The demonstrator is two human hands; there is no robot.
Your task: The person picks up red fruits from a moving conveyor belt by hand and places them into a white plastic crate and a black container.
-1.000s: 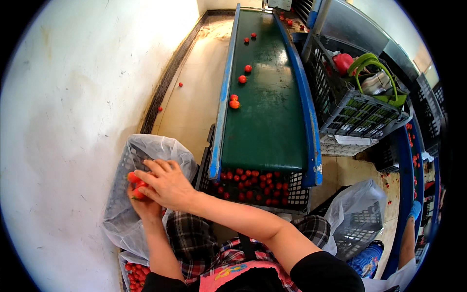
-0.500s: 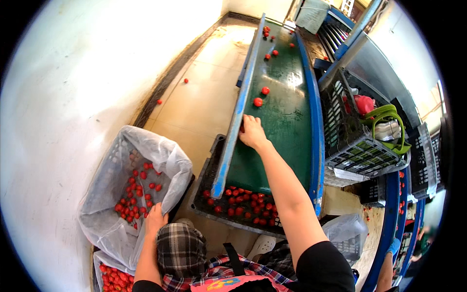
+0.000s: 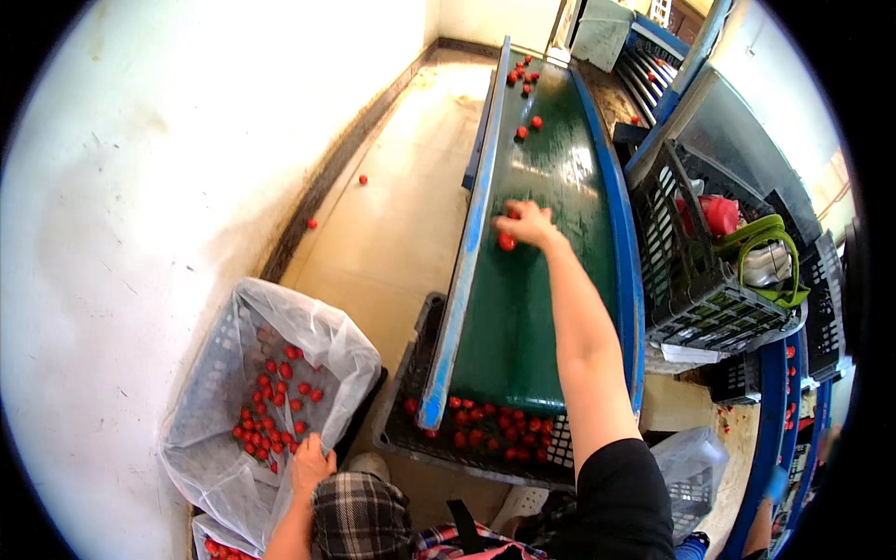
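Observation:
My right hand [image 3: 528, 226] reaches over the green conveyor belt [image 3: 518, 327], its fingers bent around a small red tomato [image 3: 512, 214]. A second tomato [image 3: 506, 241] sits just under the fingers. At the near rim of a crate on the left, my left hand [image 3: 310, 464] is closed on the clear plastic liner [image 3: 322, 322]. Loose red tomatoes [image 3: 271, 397] lie inside that lined crate. Below the belt's near end stands a black crate [image 3: 397, 401] with many tomatoes. More tomatoes [image 3: 522, 133] are farther up the belt.
Blue side rails [image 3: 457, 280] edge the belt. Two stray tomatoes [image 3: 363, 179] lie on the floor beside the wall. A black basket [image 3: 719, 299] with a green-handled bag stands at the right. Another lined crate [image 3: 219, 537] is at the lower left. A co-worker's blue-gloved hand [image 3: 776, 485] shows far right.
My right hand has moved from the belt's left rail farther up and inward to the tomatoes. The left hand stays at the crate rim. More tomatoes appear at the belt's far end.

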